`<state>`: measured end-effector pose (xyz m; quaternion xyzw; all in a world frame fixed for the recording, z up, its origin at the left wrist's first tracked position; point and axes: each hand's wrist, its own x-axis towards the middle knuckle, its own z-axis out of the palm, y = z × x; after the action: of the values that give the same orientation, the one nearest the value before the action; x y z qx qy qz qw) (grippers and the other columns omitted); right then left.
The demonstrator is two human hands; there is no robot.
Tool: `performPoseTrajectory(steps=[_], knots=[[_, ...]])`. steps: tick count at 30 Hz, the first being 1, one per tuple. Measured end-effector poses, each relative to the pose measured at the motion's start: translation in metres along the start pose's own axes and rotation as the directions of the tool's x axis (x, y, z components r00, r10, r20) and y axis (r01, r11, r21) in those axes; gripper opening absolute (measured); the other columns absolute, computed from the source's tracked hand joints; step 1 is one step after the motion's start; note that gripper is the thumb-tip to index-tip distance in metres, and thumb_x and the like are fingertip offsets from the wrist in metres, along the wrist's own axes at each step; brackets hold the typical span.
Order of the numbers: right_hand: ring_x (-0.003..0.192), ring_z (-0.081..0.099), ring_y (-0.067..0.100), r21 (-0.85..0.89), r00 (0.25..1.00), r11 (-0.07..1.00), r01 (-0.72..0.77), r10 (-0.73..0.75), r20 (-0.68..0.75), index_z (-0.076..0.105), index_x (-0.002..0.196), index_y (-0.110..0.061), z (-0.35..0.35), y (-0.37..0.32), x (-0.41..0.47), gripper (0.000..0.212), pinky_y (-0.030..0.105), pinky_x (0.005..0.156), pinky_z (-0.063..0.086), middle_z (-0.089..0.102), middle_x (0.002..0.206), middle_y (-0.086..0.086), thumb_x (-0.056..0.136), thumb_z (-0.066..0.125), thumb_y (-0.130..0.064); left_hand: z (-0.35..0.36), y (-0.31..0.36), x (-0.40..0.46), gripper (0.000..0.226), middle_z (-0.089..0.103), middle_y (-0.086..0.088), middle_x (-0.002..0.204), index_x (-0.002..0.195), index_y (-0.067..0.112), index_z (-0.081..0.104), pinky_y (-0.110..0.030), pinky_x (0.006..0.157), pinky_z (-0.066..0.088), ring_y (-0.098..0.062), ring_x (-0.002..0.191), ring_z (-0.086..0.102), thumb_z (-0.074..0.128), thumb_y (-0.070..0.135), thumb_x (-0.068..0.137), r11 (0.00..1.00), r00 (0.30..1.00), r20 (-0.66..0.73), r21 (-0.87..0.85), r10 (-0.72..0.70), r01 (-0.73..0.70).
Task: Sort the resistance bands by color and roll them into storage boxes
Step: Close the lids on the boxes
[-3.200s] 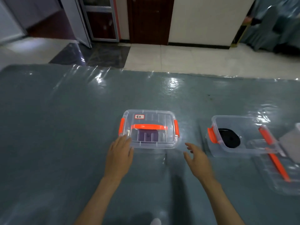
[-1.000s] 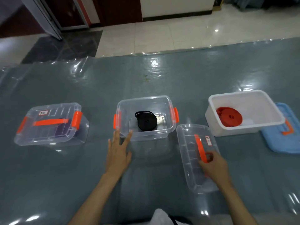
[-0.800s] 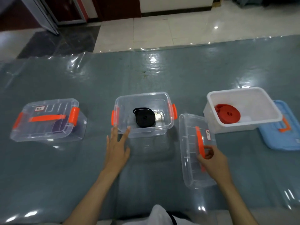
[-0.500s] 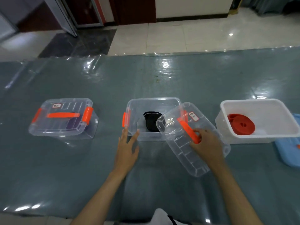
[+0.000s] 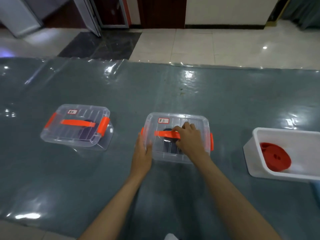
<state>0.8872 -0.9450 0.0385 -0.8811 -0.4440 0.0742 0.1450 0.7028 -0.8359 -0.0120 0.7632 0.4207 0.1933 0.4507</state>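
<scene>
Resistance bands: three rolled ones, each in its own box on the counter (image 5: pixel 173 87).
Counter: grey-green top under a shiny clear sheet, with the three boxes in a row.
White box (image 5: pixel 284 135): at the right, open on top, partly cut off by the frame edge.
Middle box (image 5: pixel 176 153): clear, with its lid (image 5: pixel 190 121) sitting on top; an orange clip on each short side and a white label at the lid's far left corner.
Left box (image 5: pixel 76 141): clear, lid on, orange handle lying flat, same kind of label.
Red band (image 5: pixel 275 157): coiled flat on the white box's floor.
Black band (image 5: pixel 167 144): a dark roll seen dimly through the middle box's lid.
Purple band (image 5: pixel 86 132): a dark roll seen through the left box.
Right hand (image 5: pixel 189 140): grip curled round the middle lid's orange handle (image 5: pixel 166 134).
Left hand (image 5: pixel 142 151): grip spread, straight fingers flat against the middle box's left near corner.
</scene>
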Motion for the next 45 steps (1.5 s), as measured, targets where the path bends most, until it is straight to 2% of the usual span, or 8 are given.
performPoseTrajectory(steps=[7, 10, 12, 15, 23, 32, 37, 45], knots=[[0.128, 0.055, 0.033, 0.064, 0.977, 0.984, 0.164, -0.153, -0.148, 0.07, 0.135, -0.021, 0.012, 0.046, -0.017, 0.047, 0.054, 0.106, 0.045, 0.063, 0.135, 0.009, 0.089, 0.071, -0.011, 0.004, -0.013, 0.03, 0.06, 0.053, 0.002, 0.155, 0.159, 0.025, 0.04, -0.039, 0.117, 0.042, -0.016, 0.138, 0.054, 0.051, 0.042, 0.102, 0.972, 0.993, -0.013, -0.203, -0.121, 0.115], [0.151, 0.038, 0.038, 0.16, 0.928, 0.977, -0.137, 0.183, -0.323, 0.052, 0.154, -0.022, 0.023, 0.063, -0.034, 0.055, 0.054, 0.119, 0.034, 0.042, 0.163, 0.016, 0.101, 0.063, -0.017, 0.007, -0.021, 0.026, 0.094, 0.036, 0.01, 0.165, 0.167, 0.033, 0.017, -0.03, 0.114, 0.035, -0.009, 0.142, 0.042, 0.057, 0.069, 0.09, 0.905, 0.951, 0.054, -0.293, -0.305, 0.308], [0.157, 0.028, 0.034, 0.505, 0.824, 0.745, -0.436, 0.556, -0.108, 0.031, 0.165, -0.019, 0.03, 0.069, -0.042, 0.066, 0.051, 0.125, 0.025, 0.03, 0.17, 0.015, 0.106, 0.057, -0.034, 0.011, -0.025, 0.025, 0.067, 0.053, 0.022, 0.153, 0.157, 0.037, 0.041, -0.02, 0.106, 0.044, -0.001, 0.135, 0.055, 0.062, 0.06, 0.098, 0.87, 0.951, 0.06, -0.389, -0.303, 0.302], [0.133, 0.059, 0.033, 0.83, 0.731, 0.316, -0.46, 0.665, 0.152, 0.055, 0.146, -0.02, 0.032, 0.068, -0.052, 0.059, 0.043, 0.103, 0.051, 0.064, 0.14, 0.009, 0.098, 0.064, -0.053, 0.014, -0.024, 0.025, 0.035, 0.071, 0.019, 0.127, 0.137, 0.035, 0.059, -0.021, 0.101, 0.054, 0.001, 0.116, 0.068, 0.066, 0.039, 0.103, 0.865, 0.956, -0.038, -0.438, -0.289, 0.245], [0.056, 0.048, 0.005, 0.582, 0.772, 0.754, -0.305, 0.553, -0.313, 0.066, 0.142, -0.022, 0.026, 0.058, -0.053, 0.039, 0.02, 0.055, 0.034, 0.052, 0.068, -0.006, 0.104, 0.063, -0.028, 0.01, -0.008, 0.018, 0.04, 0.07, 0.013, 0.136, 0.143, 0.025, 0.064, -0.017, 0.105, 0.051, -0.001, 0.125, 0.064, 0.064, 0.034, 0.104, 0.97, 0.966, -0.22, -0.228, -0.134, 0.083], [0.103, 0.066, 0.026, 0.475, 0.899, 0.814, -0.335, 0.426, -0.097, 0.06, 0.139, -0.024, 0.002, 0.065, -0.074, 0.033, 0.045, 0.101, 0.052, 0.07, 0.112, 0.0, 0.109, 0.048, -0.032, -0.035, 0.023, 0.002, 0.04, 0.068, -0.001, 0.132, 0.146, 0.029, 0.055, -0.041, 0.097, 0.052, -0.029, 0.119, 0.065, 0.051, 0.036, 0.107, 0.944, 0.998, 0.062, 0.329, -0.03, 0.008], [0.101, 0.069, 0.026, 0.377, 0.885, 0.84, -0.39, 0.455, -0.098, 0.07, 0.114, -0.031, -0.013, 0.059, -0.134, 0.021, 0.036, 0.081, 0.049, 0.073, 0.115, 0.0, 0.105, 0.053, -0.04, -0.057, 0.034, -0.068, 0.02, 0.074, -0.01, 0.109, 0.114, 0.01, 0.074, -0.044, 0.085, 0.055, -0.036, 0.098, 0.069, 0.07, 0.017, 0.096, 0.781, 0.968, 0.107, 0.575, 0.226, -0.245], [0.109, 0.071, 0.03, 0.118, 0.88, 0.881, -0.458, 0.468, -0.081, 0.077, 0.113, -0.015, -0.021, 0.052, -0.244, 0.019, 0.039, 0.087, 0.054, 0.075, 0.118, 0.005, 0.096, 0.07, -0.021, -0.029, 0.04, -0.149, 0.036, 0.064, 0.0, 0.136, 0.137, 0.017, 0.063, -0.036, 0.099, 0.048, -0.023, 0.126, 0.06, 0.05, 0.024, 0.104, 0.703, 0.894, 0.379, 0.566, 0.241, -0.43]])
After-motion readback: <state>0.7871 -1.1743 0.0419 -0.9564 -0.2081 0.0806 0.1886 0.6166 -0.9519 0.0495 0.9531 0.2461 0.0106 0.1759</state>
